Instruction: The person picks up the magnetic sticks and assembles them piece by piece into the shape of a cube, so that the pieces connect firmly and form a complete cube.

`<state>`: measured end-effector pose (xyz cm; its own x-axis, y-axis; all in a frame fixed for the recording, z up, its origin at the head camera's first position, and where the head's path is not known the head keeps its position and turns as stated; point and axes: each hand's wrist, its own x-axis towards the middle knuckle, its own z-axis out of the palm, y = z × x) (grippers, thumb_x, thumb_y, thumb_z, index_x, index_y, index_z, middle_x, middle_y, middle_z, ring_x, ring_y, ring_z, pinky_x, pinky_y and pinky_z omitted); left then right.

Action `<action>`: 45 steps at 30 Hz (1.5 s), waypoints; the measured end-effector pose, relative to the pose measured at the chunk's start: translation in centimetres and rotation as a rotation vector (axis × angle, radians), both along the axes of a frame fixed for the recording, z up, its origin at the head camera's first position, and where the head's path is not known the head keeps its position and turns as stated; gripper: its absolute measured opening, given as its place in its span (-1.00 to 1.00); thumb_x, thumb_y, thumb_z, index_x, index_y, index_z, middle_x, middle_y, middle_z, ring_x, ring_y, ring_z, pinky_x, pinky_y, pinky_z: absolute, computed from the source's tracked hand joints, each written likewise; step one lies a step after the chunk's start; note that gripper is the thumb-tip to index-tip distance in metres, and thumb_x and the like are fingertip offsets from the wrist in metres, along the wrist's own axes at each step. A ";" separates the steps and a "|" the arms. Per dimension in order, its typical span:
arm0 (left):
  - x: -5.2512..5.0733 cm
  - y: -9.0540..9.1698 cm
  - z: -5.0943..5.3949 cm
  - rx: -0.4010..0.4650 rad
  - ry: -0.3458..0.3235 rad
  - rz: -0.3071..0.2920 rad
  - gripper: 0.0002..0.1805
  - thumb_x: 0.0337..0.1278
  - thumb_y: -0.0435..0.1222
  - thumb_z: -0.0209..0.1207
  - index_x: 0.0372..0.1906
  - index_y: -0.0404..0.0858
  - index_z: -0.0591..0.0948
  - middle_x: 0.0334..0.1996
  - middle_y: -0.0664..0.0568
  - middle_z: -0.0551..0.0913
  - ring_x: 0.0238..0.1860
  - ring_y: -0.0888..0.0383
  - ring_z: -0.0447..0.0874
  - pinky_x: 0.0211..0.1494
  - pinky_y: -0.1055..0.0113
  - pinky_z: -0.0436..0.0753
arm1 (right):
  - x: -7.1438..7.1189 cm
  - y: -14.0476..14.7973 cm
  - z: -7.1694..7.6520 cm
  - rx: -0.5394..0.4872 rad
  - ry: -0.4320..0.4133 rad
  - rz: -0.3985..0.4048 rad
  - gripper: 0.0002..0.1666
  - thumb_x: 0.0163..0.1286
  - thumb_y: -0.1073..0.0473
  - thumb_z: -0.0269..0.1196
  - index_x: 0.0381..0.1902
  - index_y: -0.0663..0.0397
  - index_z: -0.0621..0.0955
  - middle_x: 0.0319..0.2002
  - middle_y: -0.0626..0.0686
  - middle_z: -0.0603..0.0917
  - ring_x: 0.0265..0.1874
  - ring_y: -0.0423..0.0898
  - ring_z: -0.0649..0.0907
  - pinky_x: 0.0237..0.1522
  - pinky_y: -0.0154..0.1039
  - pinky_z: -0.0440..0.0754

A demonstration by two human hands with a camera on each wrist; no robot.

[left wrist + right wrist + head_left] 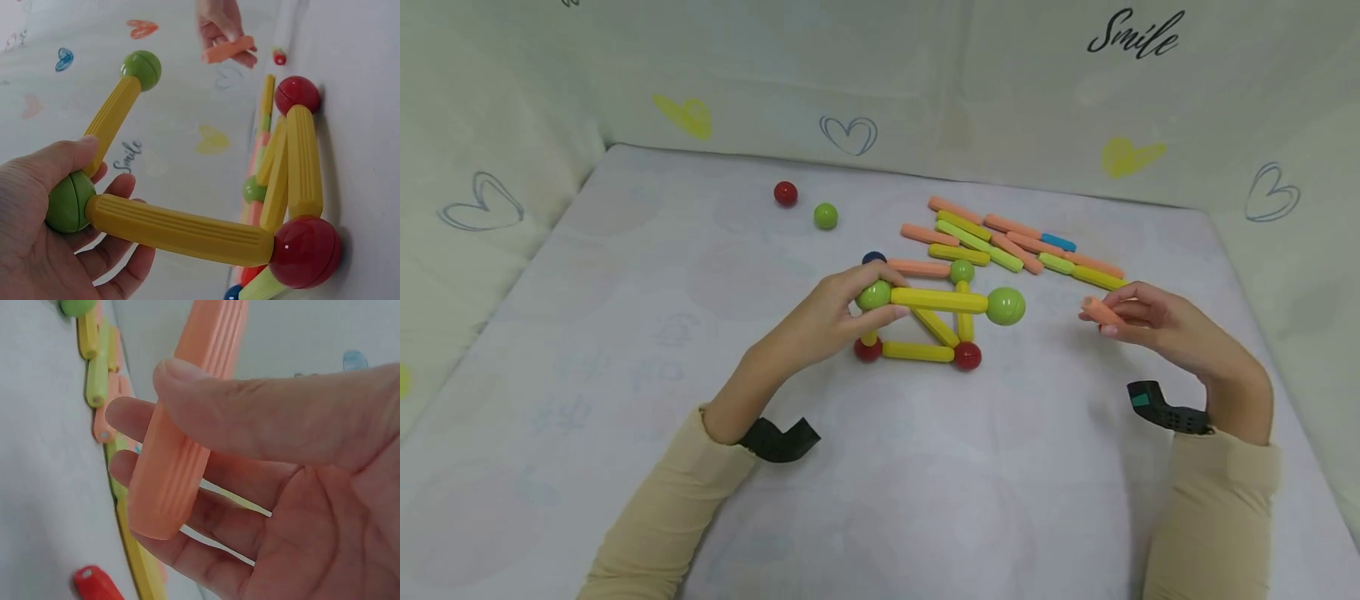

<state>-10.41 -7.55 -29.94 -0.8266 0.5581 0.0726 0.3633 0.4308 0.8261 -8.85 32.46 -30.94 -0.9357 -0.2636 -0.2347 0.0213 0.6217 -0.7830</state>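
My left hand grips a green ball at the top of a frame of magnetic rods and balls. From that ball a yellow rod reaches rightward, ending in another green ball. Another yellow rod links the gripped ball down to a red ball. The frame's base, on the table, has a second red ball, a green ball and a dark blue ball. Over the table at right, my right hand pinches an orange rod between thumb and fingers, apart from the frame.
Loose orange, yellow, light green and blue rods lie behind the frame and to its right. A loose red ball and a loose green ball sit at the back left. A red rod lies on the table below the right hand.
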 end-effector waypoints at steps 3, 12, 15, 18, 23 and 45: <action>0.0 0.0 0.0 0.001 0.002 0.000 -0.69 0.20 -0.19 0.16 0.01 -0.17 0.47 -0.03 0.06 0.56 -0.04 0.13 0.44 0.13 0.21 0.48 | -0.2 -2.0 0.3 -0.005 -0.007 0.064 -0.75 0.33 0.25 0.17 -0.08 0.19 0.41 -0.10 -0.17 0.68 -0.10 -0.35 0.63 -0.12 -0.58 0.50; 0.1 0.0 0.0 -0.005 -0.001 0.002 -0.69 0.21 -0.18 0.16 0.01 -0.16 0.47 -0.02 0.06 0.56 -0.03 0.14 0.44 0.15 0.20 0.48 | -0.3 -7.4 0.5 0.083 0.168 0.236 -0.75 0.23 0.21 0.29 -0.17 0.10 0.49 -0.26 -0.01 0.62 -0.20 -0.34 0.56 -0.17 -0.53 0.51; 0.0 -0.1 0.1 0.001 0.005 0.003 -0.69 0.20 -0.19 0.16 0.01 -0.17 0.47 -0.03 0.06 0.57 -0.04 0.13 0.45 0.13 0.20 0.48 | -0.2 -8.7 0.5 0.080 0.185 0.263 -0.74 0.21 0.22 0.30 -0.17 0.09 0.49 -0.29 -0.04 0.58 -0.22 -0.30 0.55 -0.16 -0.52 0.53; 0.0 -0.1 0.0 0.004 0.012 0.004 -0.69 0.20 -0.20 0.17 0.00 -0.18 0.47 -0.03 0.05 0.57 -0.05 0.13 0.45 0.13 0.21 0.49 | -0.2 -9.6 0.3 0.047 0.193 0.291 -0.71 0.19 0.27 0.30 -0.14 0.13 0.49 -0.28 -0.03 0.59 -0.23 -0.27 0.57 -0.14 -0.51 0.55; 0.0 -0.2 0.1 0.008 0.013 0.004 -0.69 0.19 -0.20 0.17 0.01 -0.18 0.47 -0.02 0.05 0.57 -0.04 0.13 0.45 0.12 0.20 0.49 | -0.1 -10.7 0.0 0.015 0.183 0.319 -0.68 0.21 0.29 0.29 -0.10 0.14 0.47 -0.28 -0.04 0.63 -0.22 -0.25 0.59 -0.10 -0.47 0.56; 0.2 -0.2 0.0 -0.008 0.030 0.003 -0.69 0.20 -0.19 0.17 0.01 -0.17 0.47 -0.04 0.06 0.56 -0.05 0.13 0.45 0.10 0.21 0.50 | 0.0 -11.9 -0.8 0.009 0.190 0.349 -0.79 0.25 0.32 0.23 -0.16 0.02 0.55 -0.25 -0.09 0.67 -0.21 -0.26 0.60 -0.12 -0.36 0.59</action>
<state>-10.24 -7.72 -29.91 -0.8256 0.5566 0.0926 0.3866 0.4385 0.8113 -8.80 20.60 -31.71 -0.8170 -0.5725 -0.0697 -0.3373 0.5723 -0.7475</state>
